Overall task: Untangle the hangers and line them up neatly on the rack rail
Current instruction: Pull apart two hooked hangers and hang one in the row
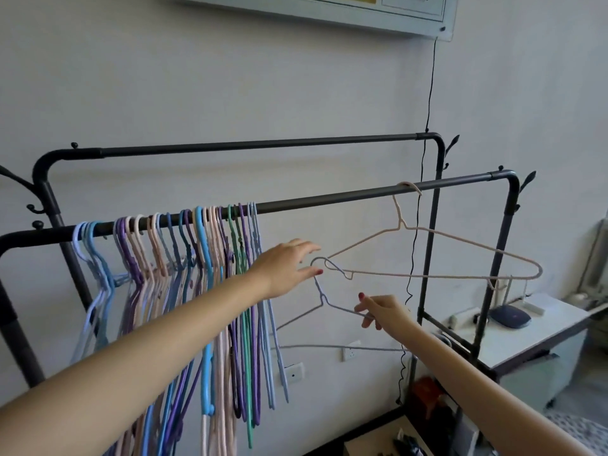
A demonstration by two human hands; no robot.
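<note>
Black metal tube rack (329, 197), round bars with bent corners, two rails: back one bare, front one loaded. Left half of the front rail carries a tight bunch of plastic hangers (184, 258) in light blue, purple, pink, teal; they're smooth and thick-bodied, hooks on the rail, lower ends splaying and crossing each other. Left hand (289, 263) reaches past that bunch, fingers spread apart, thumb tip just at the hook of a thin blue wire hanger (329, 311), gripping nothing that I can see. Blue wire hanger is not on the rail; its hook is looped through the left corner of a pink wire hanger (427, 258). Right hand (383, 312) is pinched closed on the blue hanger's right shoulder wire, thumb on top. Pink wire hanger looks cord-wrapped, slightly rough, triangular, hooked alone on the front rail right of centre, tilted. Thin black cable (429, 87) runs down the wall behind. Far right: white table (526, 337) with a dark oval gadget (510, 317) on top.
</note>
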